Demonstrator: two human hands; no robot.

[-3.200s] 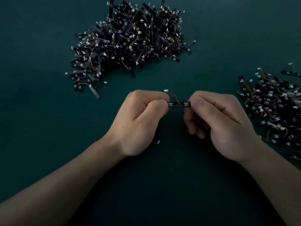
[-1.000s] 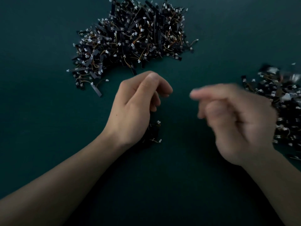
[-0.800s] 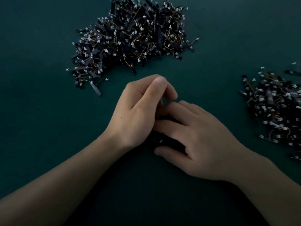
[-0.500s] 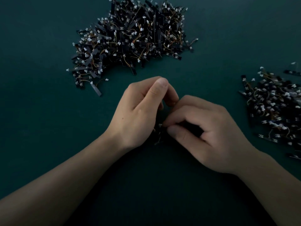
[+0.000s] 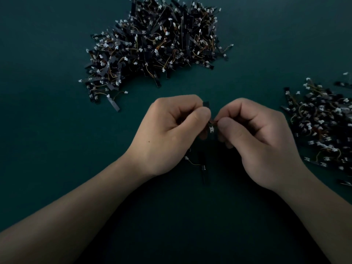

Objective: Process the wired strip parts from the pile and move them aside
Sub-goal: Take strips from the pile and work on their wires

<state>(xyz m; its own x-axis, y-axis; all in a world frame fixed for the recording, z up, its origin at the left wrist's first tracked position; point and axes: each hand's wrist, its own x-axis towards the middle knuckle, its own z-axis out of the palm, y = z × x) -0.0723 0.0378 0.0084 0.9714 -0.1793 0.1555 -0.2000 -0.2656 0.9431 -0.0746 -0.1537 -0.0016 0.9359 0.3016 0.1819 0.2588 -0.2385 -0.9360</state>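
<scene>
Half a second ago the right hand point(image 5: 257, 141) was reaching down beside the left palm. Now it has come up level with the left hand point(image 5: 169, 132), and a strip point(image 5: 211, 129) is held between the two, where before none showed between the fingertips.

Both hands are curled, each pinching the strip between thumb and forefinger. The left hand grips it from 9 o'clock and the right from 3 o'clock. The strip stands nearly on end, its dark top poking out at 12 o'clock above the left thumb and a pale square part showing between the thumbs.

A loose strip point(image 5: 203, 169) lies on the dark green mat point(image 5: 47, 149) at 6 o'clock from the held one, between the wrists, with its thin wire running toward 9 o'clock to a white plug near the heel of the left hand.

The big pile point(image 5: 156, 44) of wired strips sits at 12 o'clock, well apart from the hands. The side pile point(image 5: 323, 130) lies at 3 o'clock, near the right hand.
</scene>
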